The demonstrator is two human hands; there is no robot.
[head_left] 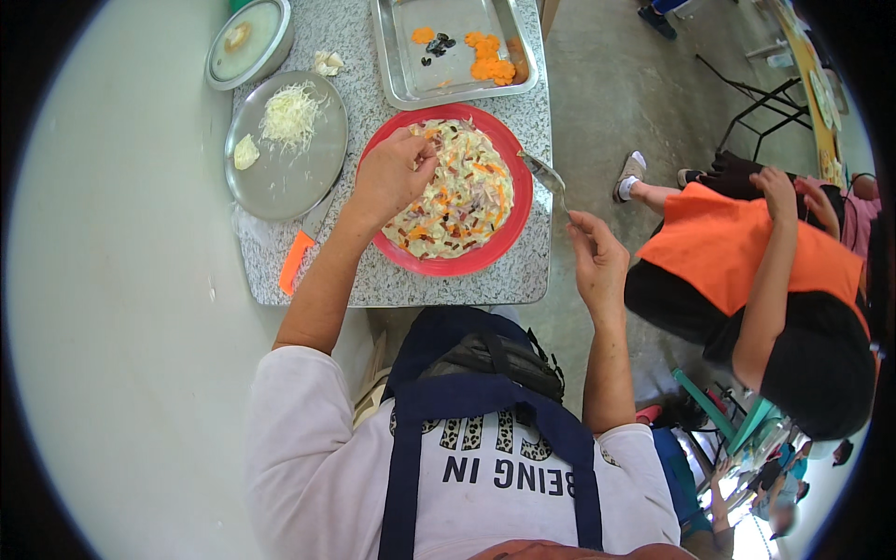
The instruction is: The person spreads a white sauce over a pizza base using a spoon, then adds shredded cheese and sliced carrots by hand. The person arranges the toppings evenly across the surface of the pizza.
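A red round plate (pixel 525 201) at the table's near end bears a creamy salad (pixel 457 210) with orange strips, reddish bits and dark pieces. Over its upper left part is my left hand (pixel 397 173), fingers pinched together; whatever they hold, if anything, is hidden. My right hand (pixel 600 264), off the table's right edge, grips a metal spoon (pixel 549 175) by one end. The spoon's other end reaches the plate's right rim. To the left, a grey round tray (pixel 280 182) carries white shreds (pixel 291 117) and a pale lump (pixel 245 152).
A knife with an orange handle (pixel 296 261) lies by the wall. Farther back are a rectangular metal tray (pixel 397 56) with orange flower-shaped slices and black bits, and a lidded round container (pixel 250 42). A person in an orange apron (pixel 714 243) stands at the right.
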